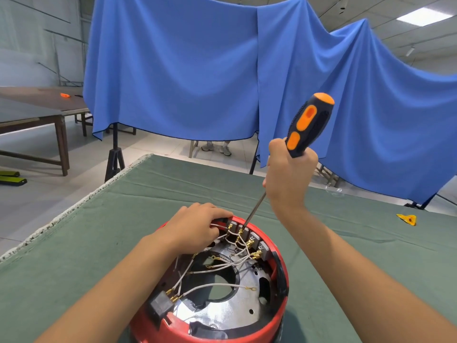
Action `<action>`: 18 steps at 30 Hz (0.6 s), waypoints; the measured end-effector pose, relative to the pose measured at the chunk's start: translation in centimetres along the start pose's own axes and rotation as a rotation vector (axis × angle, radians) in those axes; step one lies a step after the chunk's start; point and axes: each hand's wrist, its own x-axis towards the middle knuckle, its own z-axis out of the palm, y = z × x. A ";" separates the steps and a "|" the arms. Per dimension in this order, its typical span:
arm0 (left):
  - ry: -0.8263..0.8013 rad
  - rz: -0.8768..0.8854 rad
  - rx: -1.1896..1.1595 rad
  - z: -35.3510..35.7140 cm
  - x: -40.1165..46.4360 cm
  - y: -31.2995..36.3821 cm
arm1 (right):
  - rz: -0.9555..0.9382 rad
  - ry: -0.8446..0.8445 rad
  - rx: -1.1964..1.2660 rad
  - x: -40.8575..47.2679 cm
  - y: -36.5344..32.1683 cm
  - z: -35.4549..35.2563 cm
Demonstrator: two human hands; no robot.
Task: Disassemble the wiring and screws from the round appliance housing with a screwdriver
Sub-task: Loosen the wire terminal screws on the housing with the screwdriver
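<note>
Gripping begins on the left: the left hand lies curled over the far-left rim of the round red housing, fingers bent around the rim and touching the white wires there, bracing the shell on the green cloth; just to its right, the terminal blocks line the far inner wall, brass connectors showing; the screwdriver meets this row, its tip set at a terminal just beside the left fingers; its long axis slants up and to the right, shaft to orange-and-black handle; the right hand is clamped round the handle's lower end, above and right of the housing; so the screw lies down and left of that grip, along the shaft, and I judge turning must follow that slanted line.
</note>
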 end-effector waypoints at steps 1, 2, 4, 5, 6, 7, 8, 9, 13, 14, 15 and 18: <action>0.003 0.000 -0.001 0.0 0.0 0.0 | 0.030 0.017 -0.003 0.4 0.1 0.1; 0.004 0.002 -0.002 0.0 0.0 0.0 | 0.058 0.033 -0.007 0.8 0.2 0.2; 0.006 0.007 -0.006 0.0 0.0 0.0 | 0.109 0.053 -0.015 1.6 0.6 0.0; 0.004 0.008 -0.009 0.0 0.0 0.0 | 0.131 0.062 -0.017 1.9 0.8 -0.1; 0.003 0.008 -0.012 0.0 -0.1 0.0 | 0.150 0.069 -0.019 2.2 1.0 -0.2; 0.003 0.008 -0.015 -0.1 -0.1 0.0 | 0.166 0.078 -0.018 2.3 1.2 -0.3; 0.004 0.009 -0.017 -0.1 -0.1 0.0 | 0.182 0.092 -0.016 2.5 1.4 -0.3; 0.003 0.008 -0.017 -0.1 0.0 0.0 | 0.200 0.110 -0.015 2.7 1.6 -0.3; 0.004 0.003 -0.013 -0.1 0.0 0.0 | 0.294 0.203 -0.038 3.5 2.5 -0.6; 0.003 0.003 -0.013 -0.1 0.1 0.0 | 0.315 0.224 -0.045 3.8 2.8 -0.8; 0.002 0.004 -0.012 -0.1 0.1 0.1 | 0.335 0.248 -0.047 4.0 3.1 -1.1; 0.000 0.005 -0.010 -0.1 0.1 0.1 | 0.394 0.324 -0.056 4.6 4.2 -1.8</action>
